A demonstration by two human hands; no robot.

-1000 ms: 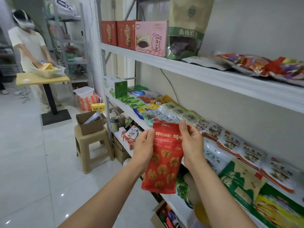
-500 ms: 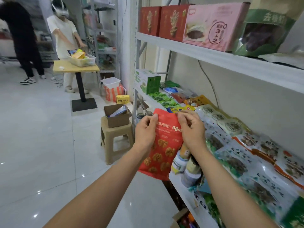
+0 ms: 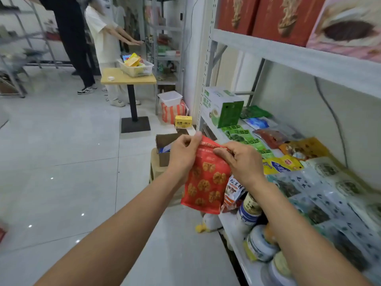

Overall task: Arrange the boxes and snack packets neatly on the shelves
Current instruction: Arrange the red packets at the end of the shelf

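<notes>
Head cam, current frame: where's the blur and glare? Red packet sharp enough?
Head view: red packet, left hand and right hand fairly sharp. Head view: pink box up top and the left edge smeared by motion blur. Head view: only small glints on the floor; light even.

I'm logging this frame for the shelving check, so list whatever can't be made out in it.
Head view only.
- Red packet: the print along its top is partly covered by the left hand and right hand pinching it.
- Pink box: cut off by the top and right edges, blurred.
- Jars: labels blurred, partly behind the right arm.
- Cardboard box: contents mostly behind the left hand.
</notes>
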